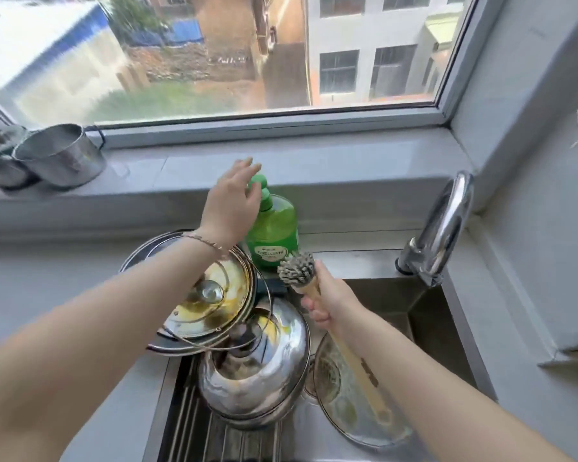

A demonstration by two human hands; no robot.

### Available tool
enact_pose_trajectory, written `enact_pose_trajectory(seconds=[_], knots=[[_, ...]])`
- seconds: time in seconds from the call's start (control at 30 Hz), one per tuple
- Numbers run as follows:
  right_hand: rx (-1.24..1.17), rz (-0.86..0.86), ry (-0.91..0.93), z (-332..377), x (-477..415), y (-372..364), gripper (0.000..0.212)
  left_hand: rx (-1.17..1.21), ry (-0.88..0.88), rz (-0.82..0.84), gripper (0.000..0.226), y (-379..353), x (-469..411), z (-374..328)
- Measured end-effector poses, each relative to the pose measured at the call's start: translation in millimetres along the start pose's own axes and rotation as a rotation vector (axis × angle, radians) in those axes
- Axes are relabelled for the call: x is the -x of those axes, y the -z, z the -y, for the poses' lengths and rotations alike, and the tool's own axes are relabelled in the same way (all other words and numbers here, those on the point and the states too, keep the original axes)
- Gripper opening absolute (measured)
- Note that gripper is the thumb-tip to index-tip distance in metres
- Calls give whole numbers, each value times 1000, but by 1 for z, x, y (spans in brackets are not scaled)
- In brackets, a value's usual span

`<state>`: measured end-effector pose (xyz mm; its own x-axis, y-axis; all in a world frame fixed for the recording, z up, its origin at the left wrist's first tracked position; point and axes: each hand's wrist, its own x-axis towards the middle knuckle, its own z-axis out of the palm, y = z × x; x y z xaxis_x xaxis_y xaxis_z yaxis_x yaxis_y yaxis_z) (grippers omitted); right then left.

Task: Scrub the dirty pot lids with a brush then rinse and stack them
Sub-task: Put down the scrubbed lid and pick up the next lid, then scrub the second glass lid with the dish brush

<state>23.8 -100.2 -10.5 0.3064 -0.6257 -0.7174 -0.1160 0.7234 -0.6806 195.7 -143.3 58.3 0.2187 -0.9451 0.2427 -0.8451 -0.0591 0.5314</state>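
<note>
The left hand (pixel 231 201) was stretched out over the pump top of a green soap bottle (pixel 274 228), its fingers straight and spread and gripping nothing; whether the fingertips touched the pump could not be told. The bottle stood upright on the ledge behind the sink (pixel 431 315), just beside the lids. The right hand (pixel 331 301) was curled round the wooden handle of a brush (pixel 297 268), gripping it near the head, with the bristles pointing up and toward the bottle and the long handle running back along the forearm.

A glass lid (pixel 214 295) smeared with yellow-brown grease lay tilted at the sink's left edge, resting on other lids beneath it. A domed steel lid (pixel 267 355), also streaked, sat just in front on a slatted rack (pixel 184 405). Another glass lid (pixel 344 418) leaned inside the sink under the right forearm.

The tap (pixel 447 221) stood at the sink's right corner. Two metal cups (pixel 60 155) sat on the windowsill (pixel 281 165) to the left.
</note>
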Motion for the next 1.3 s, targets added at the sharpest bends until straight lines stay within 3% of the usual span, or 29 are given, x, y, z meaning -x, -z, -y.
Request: enact_pose_trajectory(seconds=[0.1, 0.2, 0.53, 0.73, 0.9, 1.0, 1.1, 1.23, 1.3], knots=[[21, 24, 17, 27, -14, -23, 53, -28, 114, 225, 36, 2, -42, 5], [45, 20, 33, 50, -30, -39, 52, -68, 113, 400, 34, -7, -64, 12], [37, 11, 72, 62, -70, -52, 51, 99, 121, 345, 35, -39, -71, 38], [34, 15, 52, 57, -72, -50, 50, 45, 163, 294, 36, -49, -63, 40], [87, 2, 71, 49, -53, -41, 50, -68, 135, 382, 39, -28, -61, 30], [160, -13, 92, 37, -36, -30, 49, 68, 148, 297, 48, -12, -48, 28], [267, -51, 133, 17, -21, -18, 46, 186, 296, 142, 54, 5, 6, 31], [426, -87, 212, -12, -3, -6, 52, -38, 455, -45, 67, 16, 99, 57], [495, -102, 232, -25, 4, -1, 53, -27, 641, -137, 74, 18, 134, 66]])
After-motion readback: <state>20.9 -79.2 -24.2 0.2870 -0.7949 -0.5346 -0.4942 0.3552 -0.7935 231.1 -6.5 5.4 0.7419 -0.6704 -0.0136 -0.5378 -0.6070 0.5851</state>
